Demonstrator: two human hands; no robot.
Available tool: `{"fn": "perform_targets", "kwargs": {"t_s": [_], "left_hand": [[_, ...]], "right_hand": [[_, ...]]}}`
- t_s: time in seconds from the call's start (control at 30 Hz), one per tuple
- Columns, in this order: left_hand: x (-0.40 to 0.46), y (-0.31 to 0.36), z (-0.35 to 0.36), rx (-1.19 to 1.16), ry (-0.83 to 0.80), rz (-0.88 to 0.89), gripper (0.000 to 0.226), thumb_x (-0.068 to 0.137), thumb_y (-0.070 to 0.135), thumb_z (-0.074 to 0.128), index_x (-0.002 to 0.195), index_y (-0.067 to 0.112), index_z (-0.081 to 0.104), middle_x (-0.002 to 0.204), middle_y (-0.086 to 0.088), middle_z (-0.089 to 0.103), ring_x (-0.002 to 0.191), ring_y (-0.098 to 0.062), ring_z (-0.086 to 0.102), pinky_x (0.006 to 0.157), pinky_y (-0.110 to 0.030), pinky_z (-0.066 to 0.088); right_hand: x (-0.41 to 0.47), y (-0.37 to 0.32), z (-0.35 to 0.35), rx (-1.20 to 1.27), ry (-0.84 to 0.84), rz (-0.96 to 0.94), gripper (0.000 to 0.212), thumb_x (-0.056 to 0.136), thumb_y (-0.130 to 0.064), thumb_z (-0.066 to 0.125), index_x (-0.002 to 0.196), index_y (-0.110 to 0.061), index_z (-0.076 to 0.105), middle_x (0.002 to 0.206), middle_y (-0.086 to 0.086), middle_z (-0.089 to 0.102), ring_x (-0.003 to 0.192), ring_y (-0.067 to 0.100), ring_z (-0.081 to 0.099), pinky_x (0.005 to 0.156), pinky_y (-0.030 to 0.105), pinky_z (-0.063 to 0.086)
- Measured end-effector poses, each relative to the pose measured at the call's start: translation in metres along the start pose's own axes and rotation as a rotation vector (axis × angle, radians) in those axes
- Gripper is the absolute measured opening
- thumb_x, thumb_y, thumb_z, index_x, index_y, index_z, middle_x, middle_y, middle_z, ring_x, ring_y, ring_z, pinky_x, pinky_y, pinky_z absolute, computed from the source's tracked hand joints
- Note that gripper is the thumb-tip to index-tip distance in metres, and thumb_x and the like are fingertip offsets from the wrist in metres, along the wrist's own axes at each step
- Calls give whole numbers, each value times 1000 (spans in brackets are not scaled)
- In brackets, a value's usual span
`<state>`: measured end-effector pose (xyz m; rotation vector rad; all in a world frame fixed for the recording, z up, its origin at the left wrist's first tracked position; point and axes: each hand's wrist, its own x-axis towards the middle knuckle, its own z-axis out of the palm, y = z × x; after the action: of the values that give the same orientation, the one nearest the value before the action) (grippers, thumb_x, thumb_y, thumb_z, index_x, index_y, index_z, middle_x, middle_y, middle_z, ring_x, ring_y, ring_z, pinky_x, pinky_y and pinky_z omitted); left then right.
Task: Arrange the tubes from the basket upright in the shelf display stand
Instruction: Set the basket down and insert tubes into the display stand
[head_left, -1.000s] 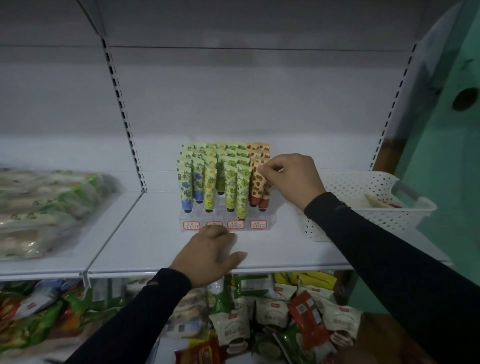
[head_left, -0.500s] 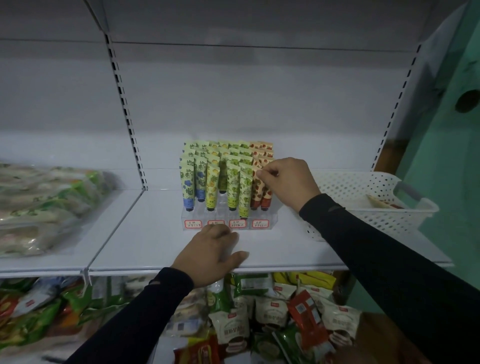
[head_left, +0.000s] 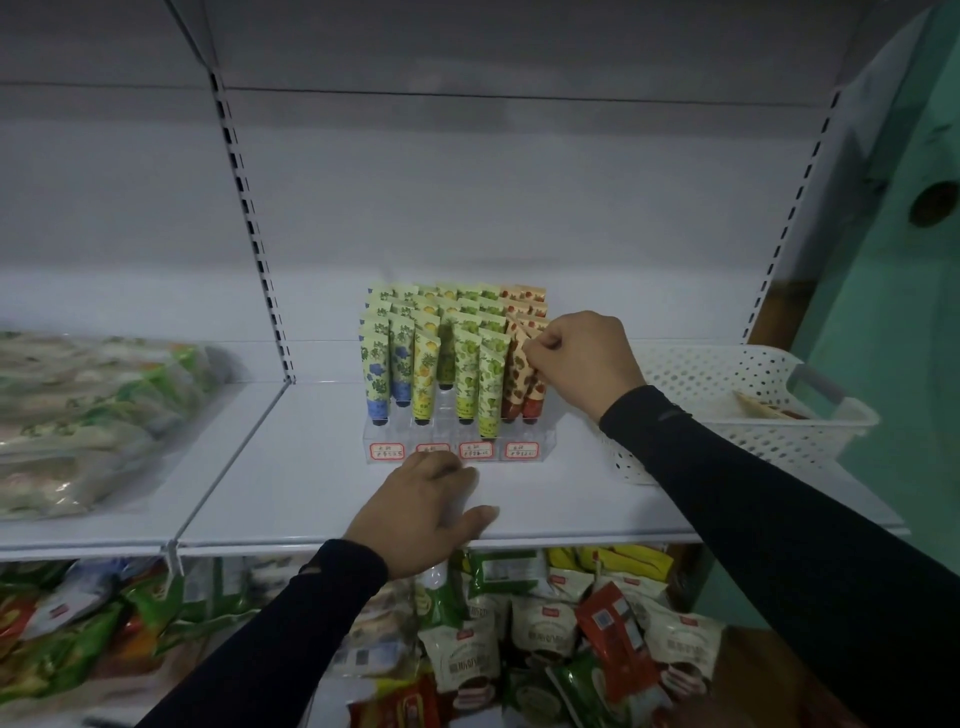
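A clear display stand with red-framed price labels sits mid-shelf, filled with upright tubes in rows: blue-capped, yellow, green and orange-red. My right hand pinches the top of a front orange-red tube standing in the stand's right column. My left hand rests flat on the shelf, its fingertips at the stand's front edge. The white perforated basket stands to the right, with one orange tube lying inside.
The white shelf board carries bagged goods at the left. Slotted uprights divide the bays. Below the shelf edge lie several snack packets. A green wall stands at the right.
My right hand has shifted slightly lower and to the right on the orange-red tube, which has settled down into the stand. The left hand has stayed put.
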<state>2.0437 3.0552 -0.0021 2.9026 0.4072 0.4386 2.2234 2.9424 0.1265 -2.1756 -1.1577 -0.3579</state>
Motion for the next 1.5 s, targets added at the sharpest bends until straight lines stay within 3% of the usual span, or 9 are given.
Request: {"fn": "perform_targets", "kwargs": {"t_s": [0.1,0.17,0.23,0.3,0.4,0.53,1.17,1.3,1.5], "left_hand": [[0,0,0,-3,1,-1,73,87,76,25,121,21,60,126,2,51,117,-18,42,102,-35,38],[-1,1,-1,-9,-1,-5,75,86,76,24,122,20,60,126,2,52,118,-18,42,102,-35,38],[-2,2,-2,-19,2,-7,76,85,76,25,121,19,60,125,2,52,118,-19,42,102,-35,38],[-2,2,-2,-20,8,-6,75,86,75,26,121,19,61,125,1,53,118,-19,43,101,-36,38],[-1,2,-2,-21,13,-5,74,86,74,27,120,19,61,124,1,53,117,-20,44,100,-36,39],[-1,2,0,-17,8,-2,74,87,75,26,121,20,61,124,1,53,117,-20,44,100,-36,39],[-1,3,0,-31,3,-22,76,84,74,26,120,18,61,127,1,51,120,-21,42,102,-37,37],[-1,4,-1,-18,-4,-21,77,84,74,24,119,17,61,126,1,52,119,-20,42,102,-37,38],[-2,4,-2,-22,-7,-25,76,84,73,25,117,15,62,126,0,52,119,-21,43,102,-38,38]], "right_hand": [[4,-2,1,-56,9,-26,42,91,-23,57,52,-8,46,58,12,59,53,20,49,52,21,32],[6,-5,1,-82,6,-35,46,91,-22,57,49,-13,39,50,5,47,46,14,40,47,13,28],[9,-6,0,-92,-13,-37,43,91,-22,58,51,-9,48,53,5,53,51,15,49,51,16,35],[13,-8,0,-90,-29,-38,34,89,-21,58,64,1,64,67,15,66,66,25,62,63,27,49],[18,-11,-1,-95,-47,-39,33,87,-18,59,62,3,60,68,20,65,62,29,58,70,34,52],[24,-10,-4,-78,-100,-38,31,86,-19,62,71,7,69,74,20,71,71,30,66,76,35,55],[22,-15,3,-120,-82,-84,31,91,-18,58,76,7,70,77,19,71,74,30,65,74,34,52],[24,-17,5,-153,-79,-91,30,89,-12,56,61,-2,58,74,20,69,70,31,64,69,32,51],[22,-18,3,-147,-100,-86,34,91,-15,57,59,-3,56,65,18,61,64,29,58,70,33,51]]}}
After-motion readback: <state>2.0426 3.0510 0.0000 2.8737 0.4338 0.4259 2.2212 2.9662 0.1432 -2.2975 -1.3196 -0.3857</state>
